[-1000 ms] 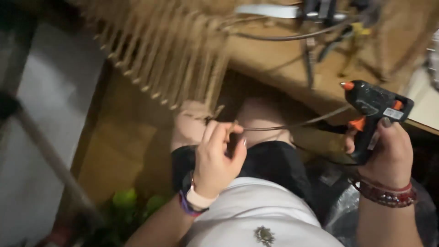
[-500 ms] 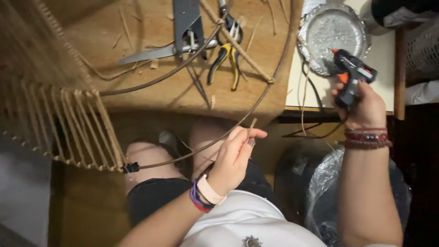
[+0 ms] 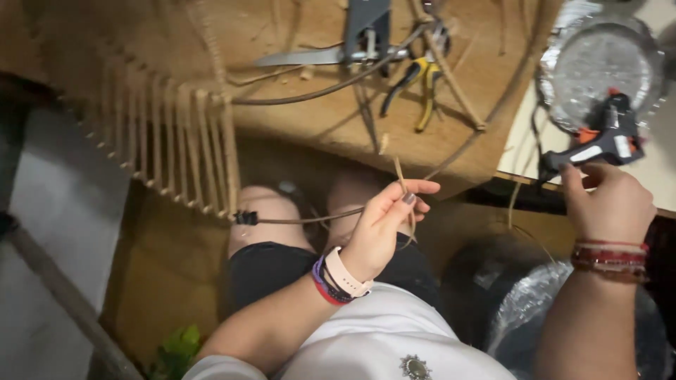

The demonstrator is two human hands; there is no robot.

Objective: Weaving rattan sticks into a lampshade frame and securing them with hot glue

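Spanning the upper part of the view: one wooden counter (image 3: 310, 105), brown, its near edge above the seated person's knees. Places below are given relative to this counter.

On the counter, middle: scissors (image 3: 310, 56) with pale blades; pliers (image 3: 415, 88) with yellow and dark handles just right of them; loose cane strands scattered about.
Off the counter's left edge: woven cane frame (image 3: 169, 148), upright ribs in a row, hanging toward the floor, a small black clip (image 3: 245, 217) at its lower end.
Right of the counter: a paler surface bearing a round foil dish (image 3: 598, 63).
Below the counter: dim floor, a green leafy thing at lower left, a clear plastic bag (image 3: 528, 317) at lower right.

Left hand (image 3: 384, 225): raised in front of the counter's near edge, palm turned inward, wrist with a pale watch band and coloured bracelets. Grip closed, thumb and fingers pinched on a thin cane strand (image 3: 310, 219) that runs level from the clip to the fingers, short ends sticking up above them.

Right hand (image 3: 609, 204): held right of the counter, beaded red bracelets at the wrist. Grip wrapped around the handle of a black and orange glue gun (image 3: 602, 137), nozzle over the foil dish.
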